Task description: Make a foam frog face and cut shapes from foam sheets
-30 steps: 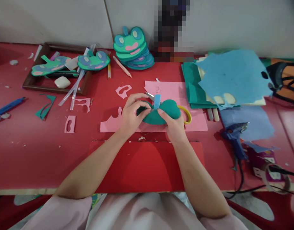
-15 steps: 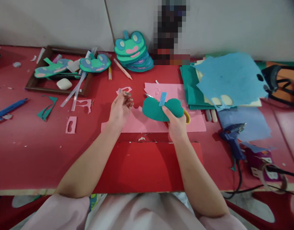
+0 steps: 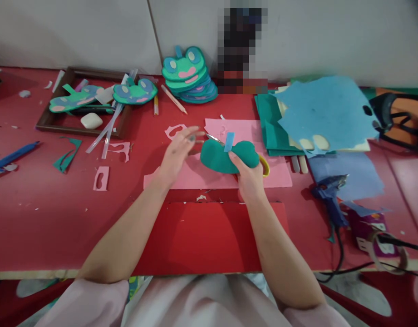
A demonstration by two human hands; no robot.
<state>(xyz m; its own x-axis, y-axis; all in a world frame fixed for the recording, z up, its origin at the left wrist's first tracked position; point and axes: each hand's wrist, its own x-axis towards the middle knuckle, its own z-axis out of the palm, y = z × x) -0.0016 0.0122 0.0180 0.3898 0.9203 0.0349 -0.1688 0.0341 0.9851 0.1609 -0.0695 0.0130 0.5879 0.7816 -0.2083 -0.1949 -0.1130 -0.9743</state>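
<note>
My right hand [image 3: 250,178] grips a dark green frog-head cutout [image 3: 213,158], its thumb on the front near a light blue paper tab [image 3: 229,141] at the top notch. Behind the cutout lie scissors with a yellow handle [image 3: 265,166]; their tips show past its upper left edge. My left hand [image 3: 179,152] is just left of the cutout, fingers extended and apart, holding nothing. Whether its fingertips touch the cutout's edge I cannot tell. Pink sheet [image 3: 202,178] lies on the table below both hands.
Finished frog faces [image 3: 186,70] lean stacked against the wall. A brown tray [image 3: 81,130] at left holds more frog faces and a white stone-like piece. Blue sheets [image 3: 327,111] lie at right above a blue glue gun [image 3: 333,200] with its cord. Paper scraps [image 3: 101,178] are scattered at left.
My left hand has opened from loosely curled fingers and moved slightly right, toward the cutout. My right hand keeps hold of the cutout, almost unmoved.
</note>
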